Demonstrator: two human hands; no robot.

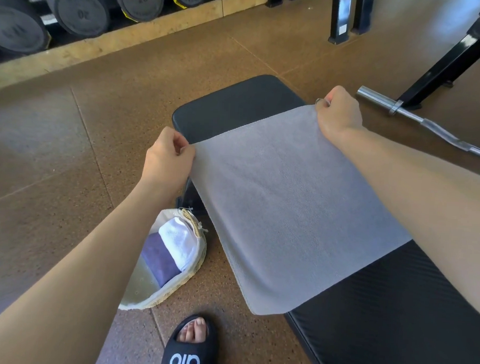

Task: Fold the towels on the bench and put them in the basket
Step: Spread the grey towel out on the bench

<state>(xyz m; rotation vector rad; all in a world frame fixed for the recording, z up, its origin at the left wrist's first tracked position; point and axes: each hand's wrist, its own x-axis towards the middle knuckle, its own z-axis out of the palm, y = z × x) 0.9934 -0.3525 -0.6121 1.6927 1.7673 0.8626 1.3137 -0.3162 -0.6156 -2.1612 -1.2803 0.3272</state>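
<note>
Cloth this thin looks light and limp, so the grey towel, spread across the bench, is best taken at its corners. Its far corners are pinched by the left hand and right hand; the basket sits beside the bench.
</note>
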